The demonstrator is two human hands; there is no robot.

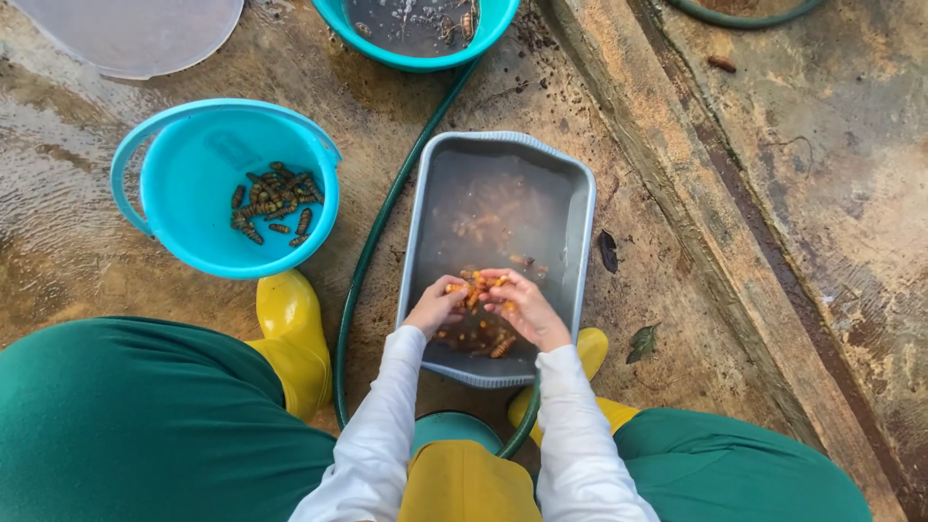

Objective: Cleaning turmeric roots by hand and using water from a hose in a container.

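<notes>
I see the wet concrete floor [677, 242] carrying a grey rectangular tub [584, 232] of cloudy water at its middle, and a turquoise bucket [184, 164] with dark larvae [274, 200] stands near the floor's left edge. A green hose [372, 242] runs between them. Both hands meet over the near end of the tub: my left hand [435, 304] and my right hand [524, 307] have fingers closed together around a small bunch of orange larvae [476, 285], just above the water.
</notes>
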